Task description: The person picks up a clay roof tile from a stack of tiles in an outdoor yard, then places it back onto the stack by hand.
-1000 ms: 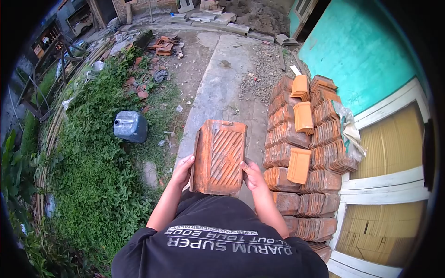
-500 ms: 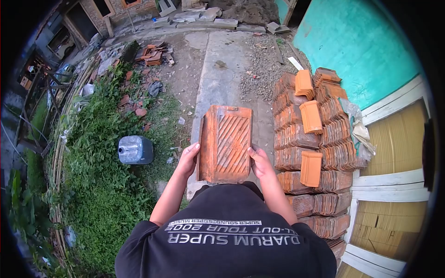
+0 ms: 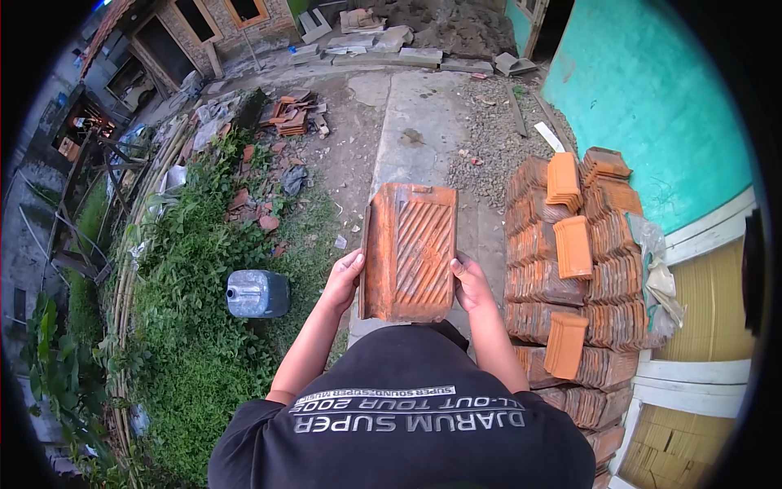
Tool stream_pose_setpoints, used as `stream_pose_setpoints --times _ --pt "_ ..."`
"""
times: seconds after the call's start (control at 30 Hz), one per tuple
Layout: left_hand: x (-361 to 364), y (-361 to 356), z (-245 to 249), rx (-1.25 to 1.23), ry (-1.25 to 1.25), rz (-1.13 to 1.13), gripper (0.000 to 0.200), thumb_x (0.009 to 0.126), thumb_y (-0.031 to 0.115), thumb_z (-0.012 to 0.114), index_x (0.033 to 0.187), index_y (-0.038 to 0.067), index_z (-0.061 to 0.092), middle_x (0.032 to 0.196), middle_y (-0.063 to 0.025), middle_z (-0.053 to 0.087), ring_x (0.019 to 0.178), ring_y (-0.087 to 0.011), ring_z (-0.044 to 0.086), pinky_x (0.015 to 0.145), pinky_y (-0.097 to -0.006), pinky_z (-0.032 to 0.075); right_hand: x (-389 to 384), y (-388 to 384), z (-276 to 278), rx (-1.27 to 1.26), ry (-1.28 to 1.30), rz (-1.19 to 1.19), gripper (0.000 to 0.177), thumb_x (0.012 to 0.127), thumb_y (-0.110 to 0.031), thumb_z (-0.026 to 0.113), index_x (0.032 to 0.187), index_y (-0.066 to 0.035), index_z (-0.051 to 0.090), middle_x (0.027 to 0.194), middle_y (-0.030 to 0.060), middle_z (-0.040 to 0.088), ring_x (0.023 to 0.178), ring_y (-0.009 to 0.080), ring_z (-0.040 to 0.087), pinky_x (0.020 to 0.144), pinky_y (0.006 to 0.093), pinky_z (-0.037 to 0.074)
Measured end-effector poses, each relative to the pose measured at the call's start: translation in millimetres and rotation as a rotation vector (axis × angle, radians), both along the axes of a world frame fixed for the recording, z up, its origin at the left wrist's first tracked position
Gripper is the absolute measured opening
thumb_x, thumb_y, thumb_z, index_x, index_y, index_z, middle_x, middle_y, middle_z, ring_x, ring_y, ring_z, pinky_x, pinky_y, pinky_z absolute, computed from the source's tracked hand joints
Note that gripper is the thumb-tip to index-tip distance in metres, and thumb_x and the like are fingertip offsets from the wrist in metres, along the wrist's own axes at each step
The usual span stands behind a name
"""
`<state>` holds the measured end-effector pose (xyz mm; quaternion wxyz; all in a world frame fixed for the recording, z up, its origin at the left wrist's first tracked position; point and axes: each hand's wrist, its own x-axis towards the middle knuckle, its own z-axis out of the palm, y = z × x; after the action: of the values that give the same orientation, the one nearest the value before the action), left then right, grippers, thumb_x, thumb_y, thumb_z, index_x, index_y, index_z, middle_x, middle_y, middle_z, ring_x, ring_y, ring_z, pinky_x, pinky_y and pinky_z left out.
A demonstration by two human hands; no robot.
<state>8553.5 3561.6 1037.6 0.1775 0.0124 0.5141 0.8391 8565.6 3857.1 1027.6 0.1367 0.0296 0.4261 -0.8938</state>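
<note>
Between my two hands I hold a terracotta roof tile [image 3: 411, 253] in front of my body, its face with slanting ridges turned up. My left hand [image 3: 345, 279] grips the tile's left edge, thumb on top and fingers curled beneath. On the opposite edge, my right hand [image 3: 470, 283] clasps it the same way, with the fingers mostly hidden under the tile. Dark, weathered stains mark the orange surface.
Long rows of stacked roof tiles [image 3: 542, 277] stand to my right, with lighter tiles [image 3: 574, 247] on top, beside a turquoise wall [image 3: 652, 106]. A blue jerrycan [image 3: 258, 293] sits in the grass on my left. Ahead runs a concrete path [image 3: 414, 130]; broken tiles [image 3: 292, 112] lie beyond.
The view has tilted up and swung a little left, so the surroundings sit lower and farther right. Both hands keep their hold on the tile, which stays in front of me.
</note>
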Motion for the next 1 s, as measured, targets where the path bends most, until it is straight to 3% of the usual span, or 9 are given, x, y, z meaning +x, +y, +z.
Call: stream_pose_setpoints --times 0.13,0.17,0.27,0.43,1.0 --pt "-52.1 20.2 0.4 0.027 -0.034 0.043 0.059 0.097 0.036 0.061 0.139 -0.003 0.048 0.129 -0.0095 0.062 0.117 -0.0165 0.059 0.103 -0.0333 0.044 -75.3 22.2 -15.6 0.0 0.003 0.053 0.069 0.086 -0.034 0.075 0.135 0.007 0.048 0.126 0.0127 0.061 0.115 0.0208 0.058 0.102 0.0344 0.044" --pt "-63.2 29.6 2.3 0.011 -0.046 0.08 0.052 0.097 0.039 0.06 0.13 0.0 0.055 0.124 -0.0079 0.064 0.114 -0.0167 0.06 0.102 -0.0337 0.044 -93.6 27.9 -18.3 -0.004 0.008 0.058 0.068 0.086 -0.033 0.076 0.134 0.008 0.049 0.125 0.0123 0.062 0.114 0.0204 0.059 0.101 0.0341 0.044" --pt "-101.7 45.5 3.3 0.009 -0.076 0.082 0.054 0.096 0.041 0.062 0.129 0.0 0.055 0.124 -0.0077 0.064 0.115 -0.0172 0.059 0.102 -0.0344 0.044 -141.3 46.1 -18.1 0.002 -0.028 0.106 0.068 0.086 -0.032 0.077 0.133 0.009 0.05 0.125 0.0124 0.061 0.115 0.0204 0.058 0.101 0.0338 0.043" --pt "-165.6 76.0 -9.0 0.009 -0.094 0.163 0.051 0.097 0.036 0.06 0.131 -0.001 0.054 0.125 -0.0101 0.063 0.116 -0.0195 0.06 0.103 -0.0356 0.044 -212.4 75.4 -17.3 0.049 -0.015 0.151 0.068 0.085 -0.032 0.077 0.132 0.009 0.05 0.128 0.0139 0.06 0.118 0.021 0.055 0.106 0.0339 0.038" --pt "-336.6 126.9 -15.9 0.027 -0.091 0.166 0.042 0.098 0.033 0.058 0.124 0.0 0.059 0.12 -0.0077 0.066 0.112 -0.0165 0.061 0.1 -0.0327 0.045 -366.1 125.7 -12.6 0.096 -0.062 0.115 0.064 0.089 -0.031 0.073 0.134 0.007 0.048 0.127 0.0125 0.06 0.116 0.0213 0.058 0.101 0.0343 0.044"
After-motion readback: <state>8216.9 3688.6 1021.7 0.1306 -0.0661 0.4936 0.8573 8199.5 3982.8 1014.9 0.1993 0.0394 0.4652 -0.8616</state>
